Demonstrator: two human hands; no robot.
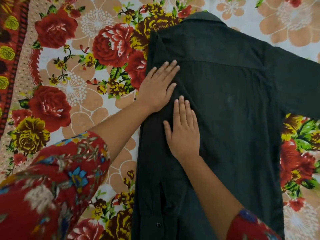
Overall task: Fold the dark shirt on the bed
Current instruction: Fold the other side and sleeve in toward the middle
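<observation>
The dark shirt (233, 110) lies back-up on the bed, collar at the top. Its left side and sleeve are folded inward over the back, the cuff with a button reaching toward the bottom edge. The other sleeve stretches out to the right. My left hand (158, 87) lies flat with straight fingers on the folded left edge near the shoulder. My right hand (183, 130) presses flat on the fold just below it, fingers pointing up toward the collar. Neither hand grips the cloth.
A floral bedsheet (78, 75) with red roses and peach flowers covers the bed all around the shirt. A red patterned border (10, 49) runs down the far left. My red floral sleeves fill the lower corners.
</observation>
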